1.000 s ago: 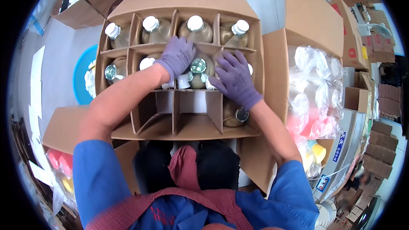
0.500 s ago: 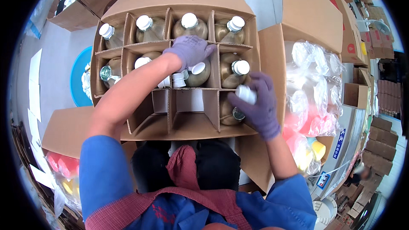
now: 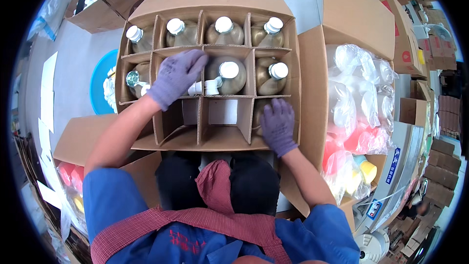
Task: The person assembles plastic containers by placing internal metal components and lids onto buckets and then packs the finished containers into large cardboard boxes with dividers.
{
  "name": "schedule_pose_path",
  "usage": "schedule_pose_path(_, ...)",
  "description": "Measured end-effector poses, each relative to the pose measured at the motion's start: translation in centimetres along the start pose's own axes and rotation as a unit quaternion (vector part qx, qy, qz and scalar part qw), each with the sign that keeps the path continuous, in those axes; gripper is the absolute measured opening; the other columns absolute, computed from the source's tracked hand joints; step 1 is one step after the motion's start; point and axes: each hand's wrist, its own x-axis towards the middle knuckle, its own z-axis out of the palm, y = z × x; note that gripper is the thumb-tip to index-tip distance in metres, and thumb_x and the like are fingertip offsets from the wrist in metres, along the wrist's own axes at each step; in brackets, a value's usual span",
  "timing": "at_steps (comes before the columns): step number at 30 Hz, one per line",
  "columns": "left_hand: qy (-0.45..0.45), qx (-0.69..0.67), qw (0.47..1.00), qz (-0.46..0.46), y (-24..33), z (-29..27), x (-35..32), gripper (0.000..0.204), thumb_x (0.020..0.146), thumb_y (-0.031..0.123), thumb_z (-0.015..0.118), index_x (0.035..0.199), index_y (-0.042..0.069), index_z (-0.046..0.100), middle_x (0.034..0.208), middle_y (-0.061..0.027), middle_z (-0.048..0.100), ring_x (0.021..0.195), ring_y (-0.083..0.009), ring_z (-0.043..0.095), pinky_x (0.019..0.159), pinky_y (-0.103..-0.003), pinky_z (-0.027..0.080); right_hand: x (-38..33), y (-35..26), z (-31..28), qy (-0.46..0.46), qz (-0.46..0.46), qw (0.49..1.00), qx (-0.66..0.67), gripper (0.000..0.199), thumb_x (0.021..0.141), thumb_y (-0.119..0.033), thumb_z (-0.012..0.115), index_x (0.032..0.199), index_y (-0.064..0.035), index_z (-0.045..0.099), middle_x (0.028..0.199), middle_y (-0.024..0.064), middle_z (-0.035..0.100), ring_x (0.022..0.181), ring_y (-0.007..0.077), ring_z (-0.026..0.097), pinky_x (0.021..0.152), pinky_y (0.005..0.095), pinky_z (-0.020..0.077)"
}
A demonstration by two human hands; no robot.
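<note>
Nearest the person, the right hand (image 3: 277, 126) has dropped from a white cap half a second ago to lie palm-down over a bottle (image 3: 259, 117) in the front right cell of the divided carton (image 3: 312, 98); that bottle is almost wholly hidden, so whether the fingers grip it cannot be told. Farther in, the left hand (image 3: 177, 76) has shifted leftward and covers a middle-row bottle, fingers curled loosely, with small white caps (image 3: 205, 87) beside its fingertips.

To the right sat an open cardboard box (image 3: 359, 17) stuffed with clear plastic bags (image 3: 359, 93) of pink and yellow caps. A blue round tray (image 3: 100, 80) lay left, and another carton (image 3: 105, 7) stood behind it.
</note>
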Motion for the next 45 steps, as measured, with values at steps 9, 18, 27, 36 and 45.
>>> schedule_pose_path(9,-0.073,0.021,0.995,-0.058,-5.5,6.0,-3.6,0.050,0.088,0.019,0.056,0.135,0.010,0.043,0.119,-0.0263,0.056,0.106,-0.0442,0.058,0.093,-0.046,0.048,9.6,-6.9,-2.9,-0.136,0.006,0.952,0.274,0.049,0.090,-0.031,0.055,0.135,-0.0122,0.049,0.114,0.0227,0.061,0.101,0.0388,0.060,0.092,0.0491,0.0457)
schedule_pose_path(18,0.256,0.127,0.934,-0.215,-15.6,-5.8,-7.9,0.035,0.080,0.032,0.072,0.097,0.004,0.060,0.100,-0.0172,0.059,0.092,-0.0355,0.060,0.079,-0.044,0.050,13.1,-7.9,1.9,-0.225,0.103,0.918,0.310,0.048,0.086,-0.033,0.059,0.128,-0.0099,0.057,0.110,0.0220,0.066,0.102,0.0359,0.064,0.090,0.0413,0.0498)
schedule_pose_path(27,0.195,0.345,0.918,0.003,-16.1,-1.3,-9.7,0.053,0.091,0.029,0.059,0.137,0.006,0.048,0.143,-0.0166,0.046,0.131,-0.0313,0.044,0.114,-0.048,0.027,13.0,-8.7,-5.3,-0.157,0.084,0.669,0.721,0.044,0.095,-0.029,0.058,0.130,-0.0046,0.049,0.112,0.0110,0.061,0.100,0.0235,0.064,0.083,0.0361,0.0540)
schedule_pose_path(36,0.341,0.132,0.930,-0.046,-19.2,-2.1,-6.7,0.030,0.094,0.022,0.058,0.118,0.003,0.061,0.110,-0.0185,0.063,0.101,-0.0364,0.061,0.087,-0.042,0.051,16.8,-16.1,-3.0,0.014,-0.098,0.887,0.452,0.023,0.085,-0.015,0.066,0.105,-0.0051,0.060,0.095,0.0152,0.063,0.088,0.0327,0.064,0.079,0.0403,0.0519)
schedule_pose_path(45,0.108,0.370,0.910,0.153,-21.0,-5.0,-9.1,0.077,0.076,0.008,0.065,0.146,0.006,0.035,0.153,-0.0200,0.030,0.142,-0.0375,0.028,0.118,-0.048,0.022,21.1,-19.3,-2.0,-0.408,-0.127,0.896,0.124,0.046,0.091,-0.032,0.043,0.132,-0.0117,0.048,0.116,0.0220,0.064,0.106,0.0380,0.062,0.089,0.0473,0.0477)
